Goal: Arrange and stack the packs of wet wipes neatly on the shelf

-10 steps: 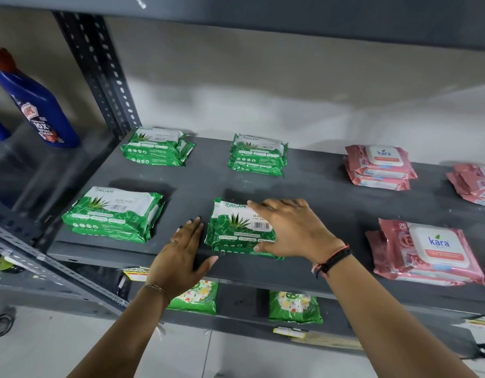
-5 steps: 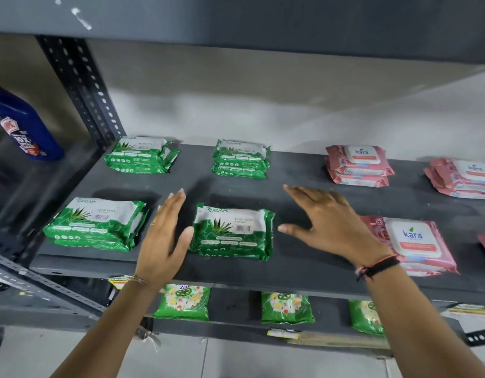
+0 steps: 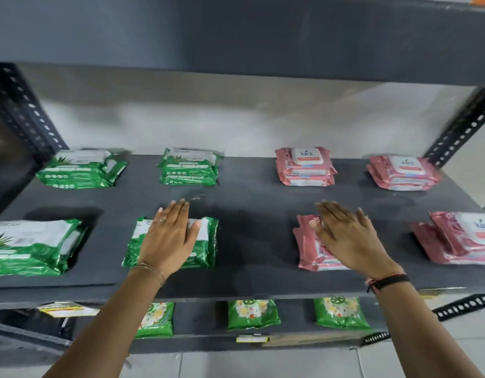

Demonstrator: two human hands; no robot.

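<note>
While flat and spread over the front green pack (image 3: 206,241), left hand (image 3: 167,241) pinching nothing; right hand (image 3: 347,241) likewise open above the front pink pack (image 3: 308,246). Both packs on the grey shelf (image 3: 249,279), well apart.

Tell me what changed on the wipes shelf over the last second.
The right hand left the front green pack and moved right, now flat over the front pink pack. The left hand moved from beside the green pack onto its top. Neither hand grips anything. The camera view shifted right. All the packs appear to lie where they were on the shelf.
</note>
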